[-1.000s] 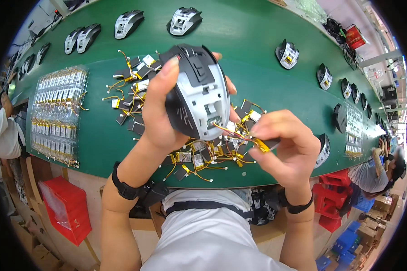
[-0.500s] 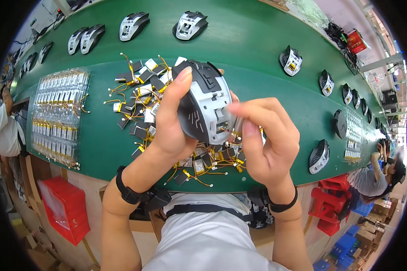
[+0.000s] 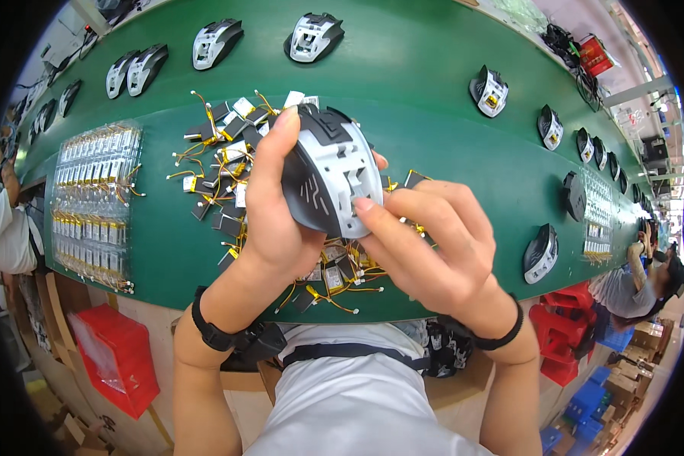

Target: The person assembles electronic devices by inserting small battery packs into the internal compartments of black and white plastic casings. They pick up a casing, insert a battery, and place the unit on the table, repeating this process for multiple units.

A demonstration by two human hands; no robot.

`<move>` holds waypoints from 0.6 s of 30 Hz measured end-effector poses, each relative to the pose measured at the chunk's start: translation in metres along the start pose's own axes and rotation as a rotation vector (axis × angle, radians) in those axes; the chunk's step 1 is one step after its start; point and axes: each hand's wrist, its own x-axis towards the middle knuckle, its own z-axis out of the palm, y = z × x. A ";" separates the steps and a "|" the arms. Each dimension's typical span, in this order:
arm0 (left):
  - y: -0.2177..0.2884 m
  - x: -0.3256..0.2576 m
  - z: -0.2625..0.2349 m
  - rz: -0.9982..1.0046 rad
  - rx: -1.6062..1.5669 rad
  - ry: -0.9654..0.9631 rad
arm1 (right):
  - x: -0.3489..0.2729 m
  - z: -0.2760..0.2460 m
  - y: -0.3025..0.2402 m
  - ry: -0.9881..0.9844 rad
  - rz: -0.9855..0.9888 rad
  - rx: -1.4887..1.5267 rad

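My left hand (image 3: 270, 194) is closed around a half-built computer mouse (image 3: 331, 144), black on its sides and back, with a pale silver frame full of cut-outs. It is held tilted above the bench, thumb on the black flank. My right hand (image 3: 444, 247) has its thumb pressed on the lower end of the silver frame and its bent index finger at the right edge. The thumb covers the lower opening, and whatever lies under it is hidden. Beneath both hands spreads a loose pile of small flat battery packs (image 3: 228, 222) with thin coloured leads and white plugs.
Clear plastic trays of batteries (image 3: 91, 205) lie at the left. More mice stand along the far side, including a silver and black mouse (image 3: 311, 38), and down the right. Red bins (image 3: 114, 357) and stools (image 3: 562, 334) stand below the green bench (image 3: 433, 83). Other people sit at both ends.
My right hand has moved left onto the mouse, its thumb now covering the lower opening where thin wires showed. The mouse has shifted slightly left with my left hand.
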 end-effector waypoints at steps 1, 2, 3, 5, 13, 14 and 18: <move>0.000 0.001 -0.002 -0.013 0.021 -0.015 | 0.001 0.000 0.002 -0.001 -0.031 -0.009; 0.002 0.001 0.000 -0.006 0.037 -0.023 | 0.001 0.000 0.002 0.007 -0.037 -0.012; 0.001 -0.001 0.001 -0.008 0.040 0.002 | 0.001 0.001 0.002 0.023 -0.047 -0.018; 0.000 -0.002 0.004 -0.004 0.047 0.045 | -0.002 0.002 -0.001 0.056 -0.061 -0.035; -0.001 0.000 0.003 -0.030 -0.008 0.067 | -0.002 0.005 -0.004 0.070 0.019 0.084; -0.001 0.000 0.002 -0.003 0.021 0.043 | 0.000 0.005 -0.004 0.054 0.038 0.104; -0.005 -0.001 0.003 0.002 0.029 0.055 | 0.010 -0.001 -0.004 -0.060 0.104 0.158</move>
